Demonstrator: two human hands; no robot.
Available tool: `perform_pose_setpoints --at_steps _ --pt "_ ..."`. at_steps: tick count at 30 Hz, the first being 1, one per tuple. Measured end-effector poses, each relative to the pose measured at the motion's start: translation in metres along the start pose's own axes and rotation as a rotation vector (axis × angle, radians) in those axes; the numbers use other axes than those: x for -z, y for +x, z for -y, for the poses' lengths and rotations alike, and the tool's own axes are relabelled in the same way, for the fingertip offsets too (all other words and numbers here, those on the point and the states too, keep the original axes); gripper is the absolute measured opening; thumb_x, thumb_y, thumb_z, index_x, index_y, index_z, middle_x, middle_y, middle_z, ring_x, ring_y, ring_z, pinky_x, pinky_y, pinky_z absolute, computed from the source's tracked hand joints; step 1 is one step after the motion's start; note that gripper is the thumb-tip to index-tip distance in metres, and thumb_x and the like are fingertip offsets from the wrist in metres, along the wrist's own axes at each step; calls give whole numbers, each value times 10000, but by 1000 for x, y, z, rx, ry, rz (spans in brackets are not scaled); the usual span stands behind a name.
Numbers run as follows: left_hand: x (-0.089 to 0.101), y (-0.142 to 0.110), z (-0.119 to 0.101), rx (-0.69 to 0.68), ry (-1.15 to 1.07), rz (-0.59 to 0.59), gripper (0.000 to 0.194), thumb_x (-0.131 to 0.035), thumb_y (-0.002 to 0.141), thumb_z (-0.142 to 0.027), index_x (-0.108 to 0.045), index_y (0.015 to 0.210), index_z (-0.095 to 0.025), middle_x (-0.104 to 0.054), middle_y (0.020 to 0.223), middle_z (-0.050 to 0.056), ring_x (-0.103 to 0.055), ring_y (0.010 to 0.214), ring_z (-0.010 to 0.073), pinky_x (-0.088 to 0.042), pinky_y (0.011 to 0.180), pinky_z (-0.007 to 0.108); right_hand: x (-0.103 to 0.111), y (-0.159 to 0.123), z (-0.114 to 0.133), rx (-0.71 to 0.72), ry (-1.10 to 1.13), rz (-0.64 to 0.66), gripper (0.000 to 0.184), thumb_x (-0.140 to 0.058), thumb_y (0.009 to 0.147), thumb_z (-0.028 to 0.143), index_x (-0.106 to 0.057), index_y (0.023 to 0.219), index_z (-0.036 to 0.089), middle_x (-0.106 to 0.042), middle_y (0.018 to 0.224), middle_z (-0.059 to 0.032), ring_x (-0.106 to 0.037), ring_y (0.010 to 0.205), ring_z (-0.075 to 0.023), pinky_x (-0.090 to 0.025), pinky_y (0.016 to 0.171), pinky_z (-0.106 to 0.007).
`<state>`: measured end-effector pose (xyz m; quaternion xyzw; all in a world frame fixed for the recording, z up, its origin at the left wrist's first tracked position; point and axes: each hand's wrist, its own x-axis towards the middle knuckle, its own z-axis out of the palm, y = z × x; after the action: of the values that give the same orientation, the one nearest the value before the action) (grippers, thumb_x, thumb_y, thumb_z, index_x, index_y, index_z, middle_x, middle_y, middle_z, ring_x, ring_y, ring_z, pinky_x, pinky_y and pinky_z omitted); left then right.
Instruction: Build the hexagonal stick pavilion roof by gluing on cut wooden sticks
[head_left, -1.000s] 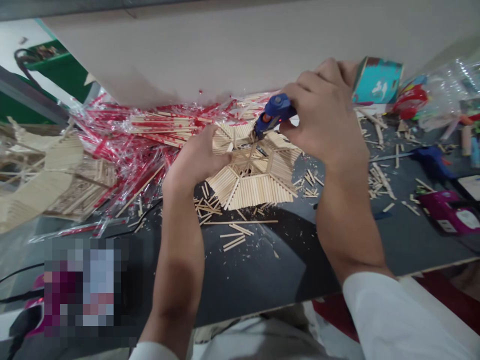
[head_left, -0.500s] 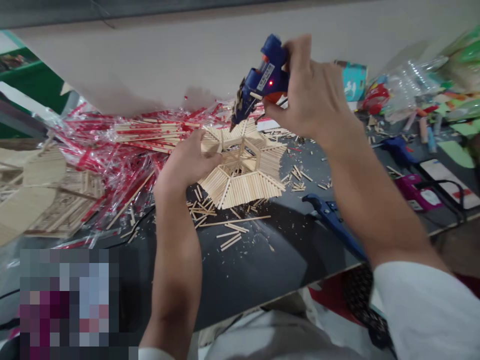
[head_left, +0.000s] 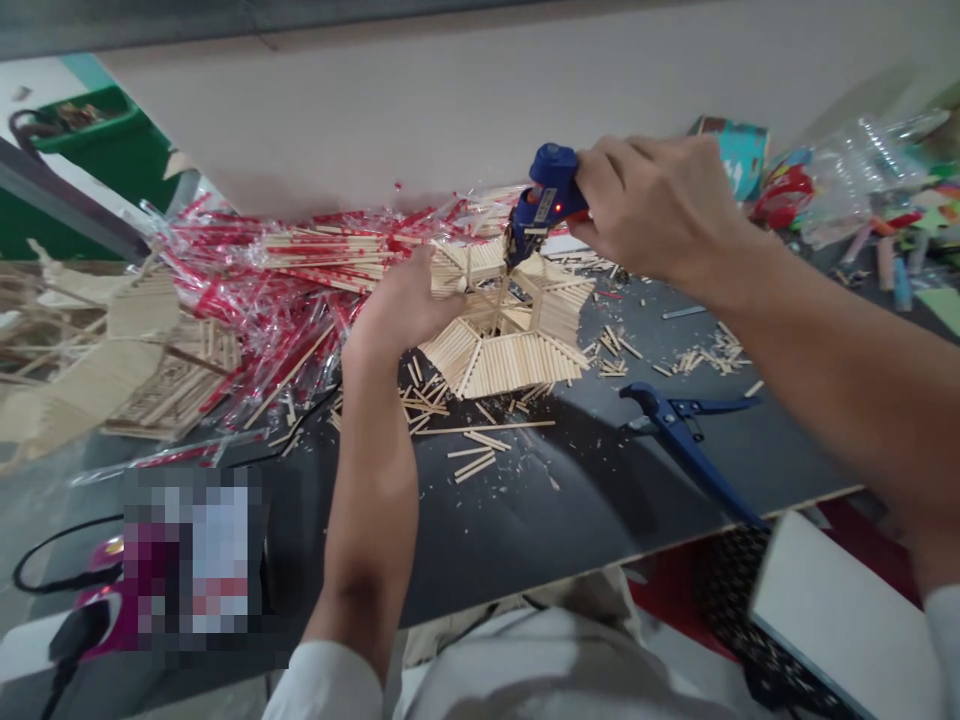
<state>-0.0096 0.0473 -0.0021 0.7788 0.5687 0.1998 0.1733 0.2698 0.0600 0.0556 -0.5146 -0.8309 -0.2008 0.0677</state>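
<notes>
My right hand (head_left: pixel 654 205) is wrapped round a blue glue gun (head_left: pixel 553 190) with a small red light lit. The gun points down, its tip at the far side of the central opening in a star-like model (head_left: pixel 521 362) made of thin wooden sticks. Whether the tip touches the sticks I cannot tell. At the model's left edge my left hand (head_left: pixel 397 305) grips it, thumb on the near side; the other fingers are partly hidden. Short cut sticks (head_left: pixel 476 465) lie in front of the model.
Blue cutting pliers (head_left: pixel 686 440) lie to the right. Sticks in red-and-clear plastic wrapping (head_left: pixel 300 260) are heaped behind on the left, beside another wooden stick structure (head_left: pixel 135 340). A magenta power socket (head_left: pixel 105 610) with plugs sits front left. A turquoise box (head_left: pixel 739 155) stands at the back right.
The glue gun has come down and its tip now meets the model's far inner edge in view. My left hand has stayed on the model. The view has shifted left.
</notes>
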Motion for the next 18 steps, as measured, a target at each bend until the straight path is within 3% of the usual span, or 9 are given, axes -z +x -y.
perform_pose_setpoints --at_steps 6,11,18 --pt "0 2 2 19 11 23 559 -717 837 -439 -650 1350 -226 -725 1376 111 -673 1296 358 -531 1150 482 -4 -1 2 102 -137 16 425 -287 1110 249 -578 1395 126 -710 1247 -215 -620 1028 -298 -297 741 -439" --pt "-1 4 4 44 40 22 612 -717 849 -447 -616 1400 -201 -687 1441 149 -629 1368 373 -499 1191 493 -8 -4 0 116 -126 -6 420 -255 1131 272 -580 1388 203 -726 1229 -167 -571 1019 -275 -321 766 -428" --pt "-1 1 1 63 32 26 628 -730 860 -450 -597 1426 -211 -683 1447 144 -618 1381 368 -481 1208 506 -5 -8 3 141 -142 -2 592 -65 1149 263 -566 1454 176 -720 1235 -184 -563 1035 -279 -309 777 -441"
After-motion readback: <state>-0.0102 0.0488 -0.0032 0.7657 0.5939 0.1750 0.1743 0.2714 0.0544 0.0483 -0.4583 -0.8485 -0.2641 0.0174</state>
